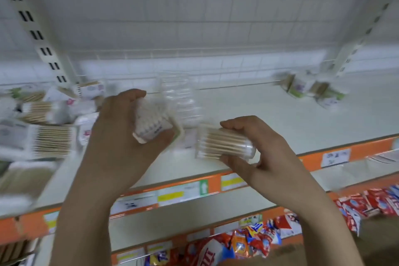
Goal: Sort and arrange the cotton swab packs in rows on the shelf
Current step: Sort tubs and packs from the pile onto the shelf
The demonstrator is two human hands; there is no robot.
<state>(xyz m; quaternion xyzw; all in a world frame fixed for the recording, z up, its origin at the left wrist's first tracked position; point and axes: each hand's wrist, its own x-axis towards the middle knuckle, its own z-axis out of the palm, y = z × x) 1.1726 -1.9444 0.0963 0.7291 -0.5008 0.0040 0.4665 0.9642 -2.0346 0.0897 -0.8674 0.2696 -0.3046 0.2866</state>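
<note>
My left hand (121, 134) grips a white-tipped swab pack (152, 125) above the middle of the white shelf (280, 123). My right hand (257, 149) holds a clear round tub of wooden-stick swabs (224, 143) on its side, just above the shelf's front. A jumbled heap of swab packs (43, 127) covers the shelf's left end. Behind my hands stands a clear plastic divider (181, 97). A few packs (311, 88) lie at the back right. The picture is blurred by motion.
The shelf's orange front rail (269, 170) carries price labels. Slotted white uprights (36, 34) frame the bay, and a wire back guard (216, 65) runs behind. Lower shelves hold red and blue sachets (367, 203).
</note>
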